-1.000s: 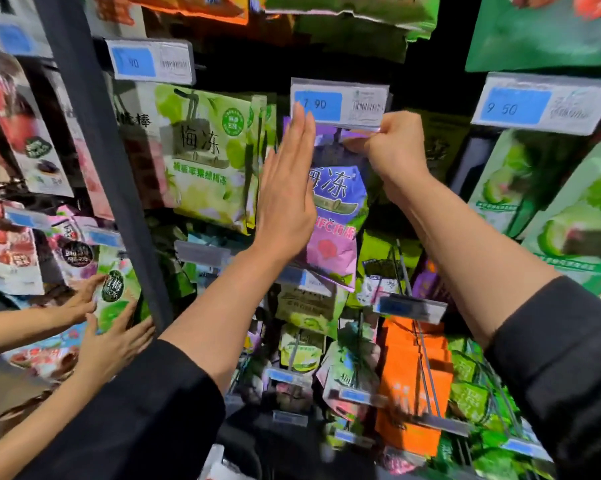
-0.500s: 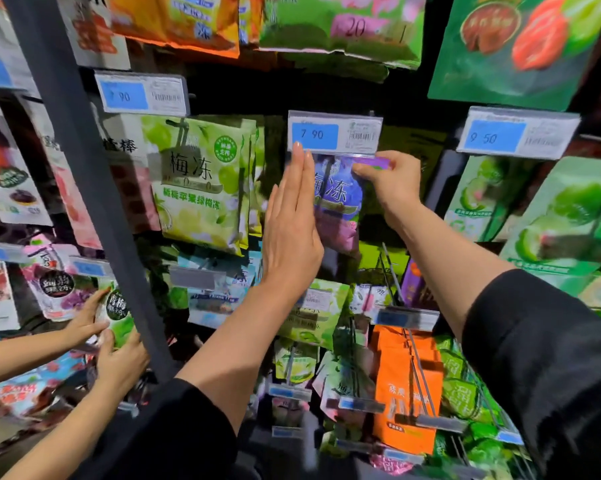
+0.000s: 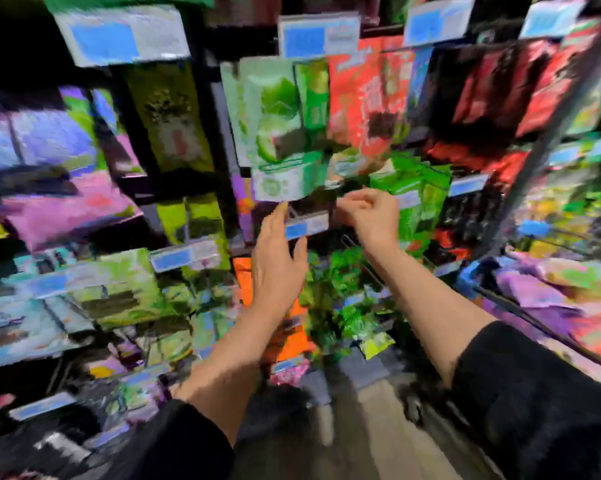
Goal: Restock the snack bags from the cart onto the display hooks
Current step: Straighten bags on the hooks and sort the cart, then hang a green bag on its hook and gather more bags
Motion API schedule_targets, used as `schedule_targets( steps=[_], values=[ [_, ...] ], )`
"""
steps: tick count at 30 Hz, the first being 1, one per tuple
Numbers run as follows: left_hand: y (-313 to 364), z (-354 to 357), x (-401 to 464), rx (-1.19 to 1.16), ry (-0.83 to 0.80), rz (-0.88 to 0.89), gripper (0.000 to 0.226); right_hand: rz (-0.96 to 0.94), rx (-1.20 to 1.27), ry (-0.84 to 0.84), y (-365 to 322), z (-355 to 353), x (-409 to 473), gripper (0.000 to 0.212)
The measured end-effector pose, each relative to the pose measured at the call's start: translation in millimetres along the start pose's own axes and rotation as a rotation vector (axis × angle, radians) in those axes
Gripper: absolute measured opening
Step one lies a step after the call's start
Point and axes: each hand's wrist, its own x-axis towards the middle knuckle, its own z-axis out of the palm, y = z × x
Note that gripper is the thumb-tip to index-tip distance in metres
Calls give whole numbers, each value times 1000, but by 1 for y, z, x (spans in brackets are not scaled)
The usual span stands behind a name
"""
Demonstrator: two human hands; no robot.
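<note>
The whole view is smeared by motion. My left hand [image 3: 278,261] is raised with straight fingers, its tips beside a small blue-and-white price tag [image 3: 306,227] on a display hook. My right hand [image 3: 371,218] hovers just right of that tag with loosely curled fingers, and I see nothing in it. Above both hands hangs a green snack bag [image 3: 271,112] with a lime picture, and a red bag [image 3: 365,98] hangs to its right. Purple bags [image 3: 50,140] hang far to the left.
Hooks packed with green bags [image 3: 416,202] and orange bags [image 3: 243,275] fill the rack around and below my hands. At the right, purple and pink bags [image 3: 569,289] lie behind a dark rail [image 3: 520,308], perhaps the cart. Floor [image 3: 378,427] shows below.
The view has swung right and down. Both hands have come off the purple bag on the 7.90 hook and dropped lower. The other person's hands have left the view.
</note>
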Motion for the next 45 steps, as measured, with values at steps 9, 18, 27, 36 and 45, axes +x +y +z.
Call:
schedule_targets(
  steps=[9,18,27,36,45],
  values=[
    [149,268,-99,-269,-626,30,62,250,-244,467,107,-330,-28,9],
    [184,383,-151,-218,-871,40,55,542,-576,605,170,-484,-55,3],
    [212,487,-155,-336,-1271,208,44,1134,-969,502,200,-561,-80,97],
    [253,542,-209,-429,-1770,126,47,1077,-630,642,188,-557,-84,79],
    [286,562,-268,-318,-1805,-13,32,1057,-765,702,161,-592,-121,67]
  ],
)
